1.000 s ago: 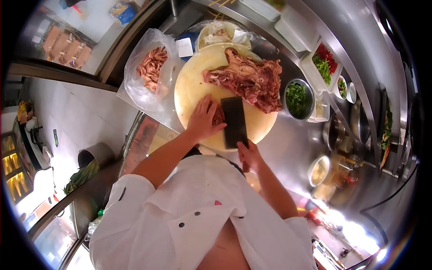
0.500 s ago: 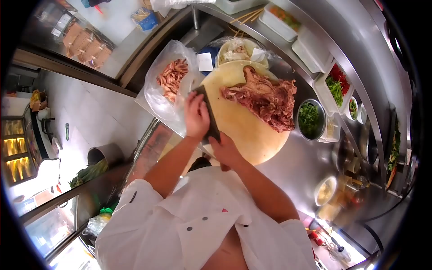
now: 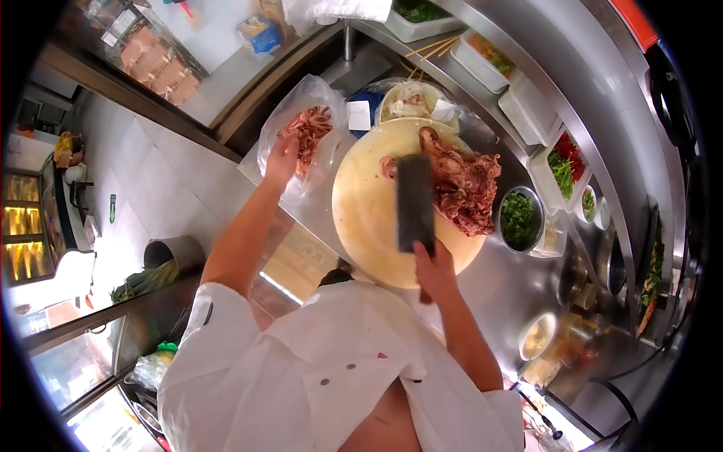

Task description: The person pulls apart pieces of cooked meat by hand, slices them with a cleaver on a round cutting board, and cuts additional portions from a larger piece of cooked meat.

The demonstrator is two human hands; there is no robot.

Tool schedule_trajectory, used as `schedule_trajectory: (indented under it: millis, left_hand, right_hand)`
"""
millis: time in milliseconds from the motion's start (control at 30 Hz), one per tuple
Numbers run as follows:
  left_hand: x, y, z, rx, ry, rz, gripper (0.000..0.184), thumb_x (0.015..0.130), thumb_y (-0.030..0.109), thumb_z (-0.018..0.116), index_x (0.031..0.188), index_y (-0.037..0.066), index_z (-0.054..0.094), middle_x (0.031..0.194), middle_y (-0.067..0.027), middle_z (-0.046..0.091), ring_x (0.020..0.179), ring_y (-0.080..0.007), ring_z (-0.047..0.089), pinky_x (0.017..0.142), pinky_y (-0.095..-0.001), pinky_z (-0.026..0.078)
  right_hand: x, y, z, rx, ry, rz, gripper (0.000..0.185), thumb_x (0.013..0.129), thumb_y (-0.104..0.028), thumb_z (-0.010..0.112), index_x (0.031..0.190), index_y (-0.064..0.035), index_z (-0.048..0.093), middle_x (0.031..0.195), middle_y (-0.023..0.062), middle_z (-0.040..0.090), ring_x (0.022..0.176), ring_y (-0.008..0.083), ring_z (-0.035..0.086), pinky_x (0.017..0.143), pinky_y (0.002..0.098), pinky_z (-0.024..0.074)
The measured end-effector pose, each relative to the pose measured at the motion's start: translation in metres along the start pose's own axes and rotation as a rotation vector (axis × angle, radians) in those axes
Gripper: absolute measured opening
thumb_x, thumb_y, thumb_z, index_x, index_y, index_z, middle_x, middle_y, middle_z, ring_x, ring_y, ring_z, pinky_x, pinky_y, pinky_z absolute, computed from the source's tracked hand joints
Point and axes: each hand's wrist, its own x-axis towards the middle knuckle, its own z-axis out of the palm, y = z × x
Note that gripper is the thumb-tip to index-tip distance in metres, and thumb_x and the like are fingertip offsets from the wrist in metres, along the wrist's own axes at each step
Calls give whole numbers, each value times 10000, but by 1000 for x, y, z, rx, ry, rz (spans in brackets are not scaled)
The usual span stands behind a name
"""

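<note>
A round chopping board (image 3: pixel 369 218) bears a large piece of dark cooked meat (image 3: pixel 468 192) on its right half. My right hand (image 3: pixel 435 267) is closed round the handle of a cleaver (image 3: pixel 415 207), whose wide blade is over the board and covers part of the meat. At the left, my left hand (image 3: pixel 282 160) reaches to the edge of a clear plastic bag (image 3: pixel 273 128) of sliced meat (image 3: pixel 312 135). Its fingertips are at the slices, and whether they hold any is hidden.
Right of the board stands a metal bowl of chopped greens (image 3: pixel 518 218). Behind the board is a bag-lined bowl (image 3: pixel 410 102). White trays of vegetables (image 3: pixel 561 169) line the shelf at the right. A white bowl (image 3: pixel 538 337) is at the lower right.
My left hand has moved from the board and blade to the bag. The cleaver has swung from the board's left edge rightwards over the meat. The view has shifted.
</note>
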Motion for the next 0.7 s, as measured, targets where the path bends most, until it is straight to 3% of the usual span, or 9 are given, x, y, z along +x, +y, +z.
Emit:
schedule_trajectory:
  millis: [67,167,267,300,400,433,467,533,700]
  left_hand:
    - [-27,-7,7,482,17,437,358,999,327,697,1210,38,694,1140,-196,745,1067,-366,723,898,-449,568]
    - [-65,8,21,461,-345,113,301,942,252,721,1134,24,679,1029,-226,723,968,-416,706,857,-465,567]
    - [-67,-1,43,569,-475,184,296,943,155,670,1213,33,669,998,-217,730,952,-407,717,847,-462,570]
    - [-75,35,42,436,-517,245,356,943,97,617,1292,32,637,1029,-227,724,993,-409,720,857,-464,569]
    - [-65,37,45,328,-628,215,384,965,122,619,1338,32,618,1050,-224,730,1027,-408,719,867,-468,572]
    - [-57,27,47,315,-624,199,375,957,125,649,1325,48,654,984,-177,719,923,-322,708,834,-424,558]
    - [-46,18,43,623,-579,360,414,960,171,698,1350,47,633,1096,-172,716,993,-336,709,871,-428,562]
    - [-52,51,42,792,-368,507,496,941,245,754,1374,49,611,1249,-174,680,1092,-366,687,899,-450,568]
    - [-69,129,97,615,-441,762,573,919,295,783,1388,35,583,1290,-220,641,1126,-421,670,931,-488,574]
  right_hand:
    - [-28,33,-32,-108,108,33,271,1067,-265,655,1181,-22,618,653,30,574,500,129,553,459,314,448]
    - [-74,78,-62,-73,250,138,253,1061,-251,664,1127,-9,627,638,31,574,492,129,554,458,319,452]
    - [-101,119,-77,-120,320,149,241,1057,-242,670,1088,-6,636,639,32,581,487,131,553,449,321,448]
    - [-108,125,-77,-103,324,166,255,1059,-257,668,1084,-5,640,640,33,579,491,130,557,452,323,447]
    - [-118,142,-68,-12,359,213,259,1060,-268,667,1083,-10,647,643,33,577,494,124,557,453,327,442]
    - [-119,145,-63,24,374,225,254,1060,-265,669,1085,-13,648,644,31,577,493,122,555,451,328,439]
    - [-121,145,-60,23,378,222,252,1060,-267,668,1086,-17,650,643,30,575,491,123,552,449,329,433]
    - [-126,135,-57,25,388,216,247,1060,-270,668,1090,-26,654,641,28,571,485,125,547,444,331,422]
    - [-139,131,-59,-258,416,12,304,1040,-277,670,1155,4,672,790,200,706,674,333,684,652,433,547]
